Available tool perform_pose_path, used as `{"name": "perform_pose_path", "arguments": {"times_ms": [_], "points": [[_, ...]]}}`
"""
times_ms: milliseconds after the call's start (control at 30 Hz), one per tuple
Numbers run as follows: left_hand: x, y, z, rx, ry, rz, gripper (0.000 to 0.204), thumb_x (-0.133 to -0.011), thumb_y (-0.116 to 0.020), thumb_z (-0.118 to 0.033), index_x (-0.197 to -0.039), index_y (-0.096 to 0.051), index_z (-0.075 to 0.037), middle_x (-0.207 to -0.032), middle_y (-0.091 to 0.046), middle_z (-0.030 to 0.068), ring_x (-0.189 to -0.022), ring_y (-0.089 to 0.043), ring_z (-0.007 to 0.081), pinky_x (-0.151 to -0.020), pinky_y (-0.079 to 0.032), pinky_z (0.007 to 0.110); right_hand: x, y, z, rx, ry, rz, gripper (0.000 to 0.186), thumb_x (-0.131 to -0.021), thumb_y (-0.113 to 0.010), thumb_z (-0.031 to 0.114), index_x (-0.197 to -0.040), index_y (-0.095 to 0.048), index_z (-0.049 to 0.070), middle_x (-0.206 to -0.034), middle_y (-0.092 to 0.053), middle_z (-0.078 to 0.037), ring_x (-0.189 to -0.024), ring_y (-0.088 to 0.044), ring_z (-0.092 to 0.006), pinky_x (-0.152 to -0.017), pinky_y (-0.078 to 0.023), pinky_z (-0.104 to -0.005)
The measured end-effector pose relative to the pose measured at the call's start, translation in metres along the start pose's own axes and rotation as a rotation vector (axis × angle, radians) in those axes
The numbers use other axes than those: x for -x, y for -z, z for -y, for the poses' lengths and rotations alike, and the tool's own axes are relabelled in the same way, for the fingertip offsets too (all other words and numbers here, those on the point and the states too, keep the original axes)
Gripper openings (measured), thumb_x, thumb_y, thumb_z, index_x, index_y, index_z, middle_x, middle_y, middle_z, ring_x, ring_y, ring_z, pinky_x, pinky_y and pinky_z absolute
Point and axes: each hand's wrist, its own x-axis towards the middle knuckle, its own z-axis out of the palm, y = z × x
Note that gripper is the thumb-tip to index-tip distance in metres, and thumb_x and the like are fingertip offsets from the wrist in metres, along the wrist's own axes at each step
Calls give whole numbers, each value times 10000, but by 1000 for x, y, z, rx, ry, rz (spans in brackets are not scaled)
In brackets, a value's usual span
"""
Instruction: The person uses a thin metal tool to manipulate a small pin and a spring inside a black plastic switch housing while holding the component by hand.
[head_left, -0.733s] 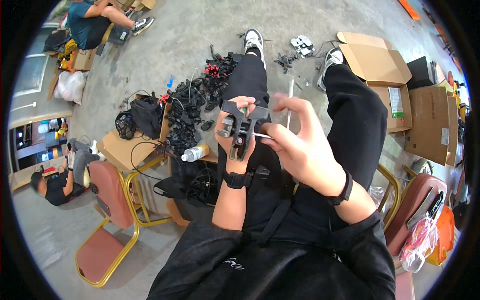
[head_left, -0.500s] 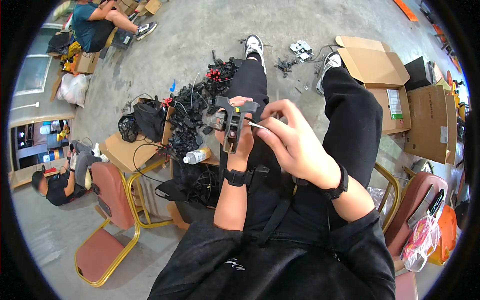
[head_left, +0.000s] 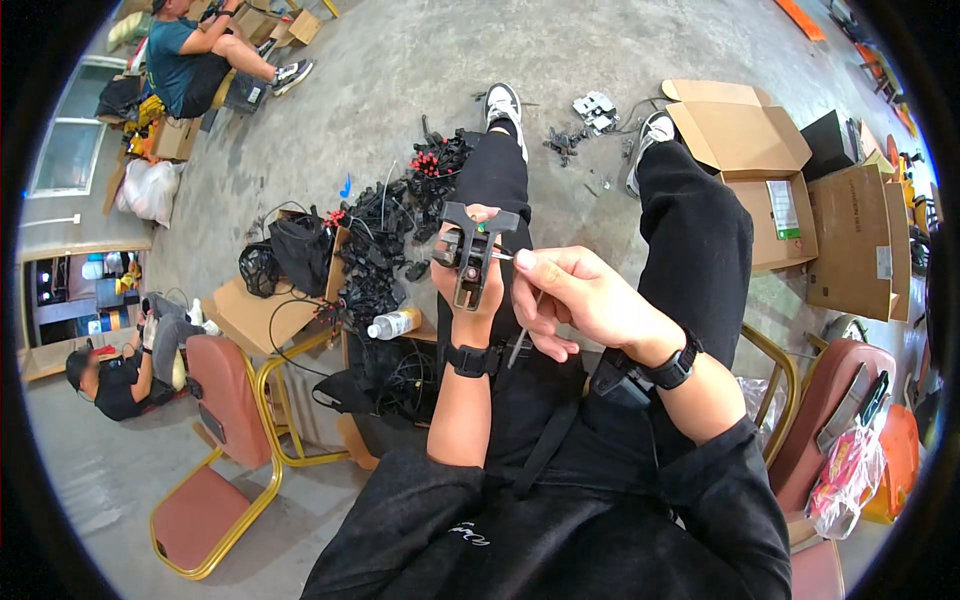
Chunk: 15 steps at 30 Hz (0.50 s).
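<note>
My left hand (head_left: 445, 276) holds a black T-shaped mechanical part (head_left: 476, 223) up over my lap, with small metal hardware and a green spot on it. My right hand (head_left: 565, 300) is just right of the part, thumb and forefinger pinched on a thin metal tool (head_left: 505, 255) that reaches into the part's side. A thin metal rod (head_left: 517, 347) points down from among the curled fingers of that hand. My left fingers are mostly hidden behind the part.
A heap of black parts and cables (head_left: 385, 215), a water bottle (head_left: 394, 324) and small parts (head_left: 597, 112) lie ahead. Open cardboard boxes (head_left: 735, 130) stand right. Chairs (head_left: 225, 395) flank me. Two other people sit at left, one upper (head_left: 185, 60), one lower (head_left: 125, 380).
My right hand has turned and its lower fingers have dropped, with the thumb now at the part's side. The rod that stuck upward now points down.
</note>
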Motion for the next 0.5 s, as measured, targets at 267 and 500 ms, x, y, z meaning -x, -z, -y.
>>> {"name": "perform_pose_path", "arguments": {"times_ms": [267,500], "points": [[-1,-5,-3,-37,-40,-12,175,-757,-542,78,-921,-534,15,-882,-614,116,-810,-601,216,-733,-486,305,9,8,11,-358,-189,172,423,-968,-368,351,-700,-449,34,-509,-436,-47,-347,-507,-169,-252,-351,-243],[-3,-3,-10,-121,7,-1,148,-751,-538,83,-880,-551,12,-858,-607,103,-805,-596,215,-743,-479,305,6,-2,12,8,-114,-11,410,-984,-329,294,-703,-429,12,-548,-469,-70,-415,-560,-204,-336,-430,-262]]}}
